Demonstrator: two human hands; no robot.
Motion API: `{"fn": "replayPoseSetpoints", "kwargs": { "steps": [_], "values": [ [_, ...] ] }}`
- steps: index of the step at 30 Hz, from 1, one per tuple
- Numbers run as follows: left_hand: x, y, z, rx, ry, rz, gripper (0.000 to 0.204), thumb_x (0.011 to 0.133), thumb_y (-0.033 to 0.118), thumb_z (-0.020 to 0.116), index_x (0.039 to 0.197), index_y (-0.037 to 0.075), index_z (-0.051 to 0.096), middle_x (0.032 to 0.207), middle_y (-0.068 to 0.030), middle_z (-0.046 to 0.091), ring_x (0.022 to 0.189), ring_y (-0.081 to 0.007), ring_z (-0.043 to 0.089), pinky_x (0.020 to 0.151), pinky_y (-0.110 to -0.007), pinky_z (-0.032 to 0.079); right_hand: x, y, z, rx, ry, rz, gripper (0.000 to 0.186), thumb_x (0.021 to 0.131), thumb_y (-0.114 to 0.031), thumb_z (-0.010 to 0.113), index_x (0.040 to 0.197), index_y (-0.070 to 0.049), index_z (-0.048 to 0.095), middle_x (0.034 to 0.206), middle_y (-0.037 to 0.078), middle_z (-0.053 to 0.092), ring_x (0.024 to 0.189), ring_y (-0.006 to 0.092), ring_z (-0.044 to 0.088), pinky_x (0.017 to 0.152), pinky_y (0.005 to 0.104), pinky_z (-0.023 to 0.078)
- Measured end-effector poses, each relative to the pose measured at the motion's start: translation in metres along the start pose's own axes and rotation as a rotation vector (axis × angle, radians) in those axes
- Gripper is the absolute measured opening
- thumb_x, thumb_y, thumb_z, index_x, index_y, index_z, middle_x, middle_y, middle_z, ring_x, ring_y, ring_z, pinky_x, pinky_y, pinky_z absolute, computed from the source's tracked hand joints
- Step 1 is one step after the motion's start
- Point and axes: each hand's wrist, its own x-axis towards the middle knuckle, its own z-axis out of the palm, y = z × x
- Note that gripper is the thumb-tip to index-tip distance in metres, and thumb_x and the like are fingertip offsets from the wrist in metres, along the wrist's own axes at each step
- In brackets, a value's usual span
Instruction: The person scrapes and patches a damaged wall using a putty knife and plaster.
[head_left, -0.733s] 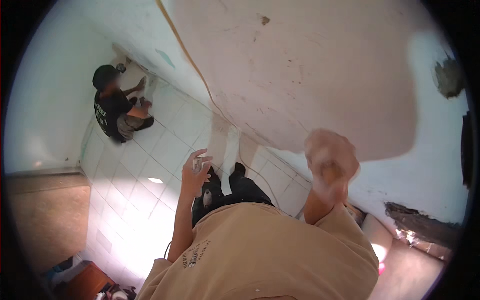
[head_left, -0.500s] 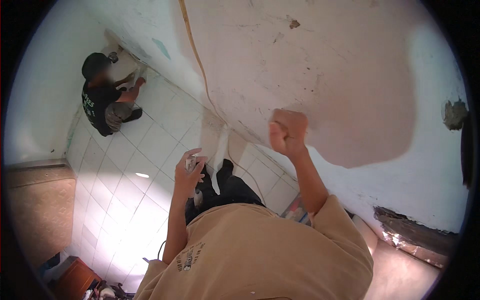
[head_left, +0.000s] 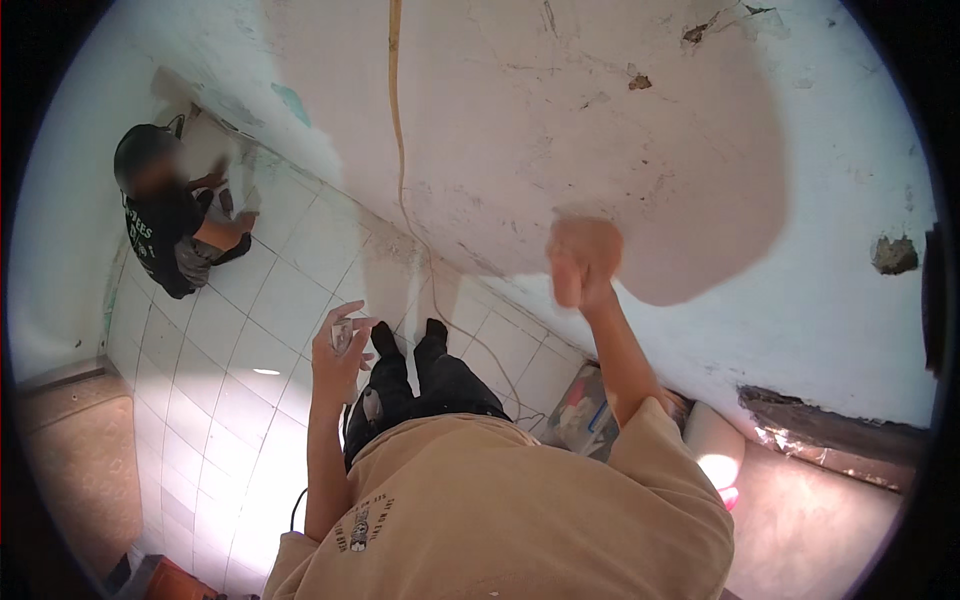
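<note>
My left hand [head_left: 332,362] is held out over the floor, its fingers curled round a small clear, whitish object [head_left: 344,334]. What kind of thing it is cannot be made out. In front of the wall [head_left: 500,150], my right hand [head_left: 588,262] is closed in a fist and smeared by motion. Anything inside its fingers is hidden. The plaster behind that hand is pale pinkish in shadow, with dark scuffs and a chipped hole [head_left: 639,82].
A co-worker [head_left: 165,220] squats at the far left by the wall's foot. A yellowish cable [head_left: 397,110] runs down the wall. White tiles [head_left: 290,250] cover the floor. A clear plastic box [head_left: 583,415] stands right of my legs. A brown padded panel [head_left: 80,470] lies left.
My left hand has shifted left, still holding the clear object. My right hand has moved slightly, near the wall. The view has shifted, and the co-worker's arms are lower.
</note>
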Motion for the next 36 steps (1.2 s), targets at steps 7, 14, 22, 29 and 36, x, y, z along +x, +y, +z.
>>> {"fn": "replayPoseSetpoints", "kwargs": {
  "steps": [7,14,22,29,36],
  "values": [
    [0.015,-0.01,-0.028,0.003,-0.021,-0.018,0.031,0.086,0.013,0.053,0.116,0.004,0.05,0.096,-0.0105,0.064,0.056,-0.0079,0.053,0.055,-0.024,0.051,0.018,-0.017,0.012,-0.335,-0.189,-0.292,0.022,0.049,-0.022,0.06,0.051,-0.013,0.04,0.048,0.002,0.037,0.039,0.0205,0.039,0.036,0.0296,0.028],
    [0.027,-0.011,-0.038,-0.031,-0.048,-0.03,0.03,0.086,0.011,0.053,0.115,0.004,0.051,0.095,-0.0102,0.064,0.053,-0.0076,0.052,0.054,-0.024,0.051,0.017,-0.017,0.017,-0.236,-0.249,-0.168,0.023,0.053,-0.018,0.059,0.051,-0.011,0.037,0.048,0.002,0.034,0.037,0.0209,0.036,0.035,0.0306,0.026],
    [0.03,-0.017,-0.036,-0.021,-0.03,-0.109,0.032,0.085,0.014,0.055,0.115,0.004,0.05,0.093,-0.0102,0.064,0.051,-0.0075,0.052,0.051,-0.025,0.051,-0.003,-0.017,0.023,-0.216,0.115,0.101,0.02,0.06,-0.018,0.059,0.052,-0.011,0.042,0.052,0.006,0.039,0.041,0.0227,0.036,0.038,0.0315,0.027],
    [0.038,-0.027,-0.033,-0.033,-0.043,-0.149,0.032,0.085,0.016,0.056,0.115,0.005,0.051,0.092,-0.0102,0.064,0.048,-0.007,0.05,0.055,-0.025,0.051,-0.002,-0.022,0.014,-0.419,-0.087,0.021,0.022,0.053,-0.018,0.061,0.048,-0.01,0.041,0.05,0.005,0.039,0.042,0.0214,0.038,0.039,0.0316,0.03],
    [0.037,-0.031,-0.028,-0.086,-0.09,-0.135,0.03,0.085,0.016,0.055,0.113,0.006,0.052,0.093,-0.0115,0.064,0.049,-0.0068,0.049,0.055,-0.025,0.051,0.017,0.013,0.04,-0.214,-0.263,-0.169,0.021,0.058,-0.025,0.057,0.051,-0.012,0.042,0.05,0.003,0.035,0.04,0.0199,0.036,0.036,0.0304,0.027]
  ]
}}
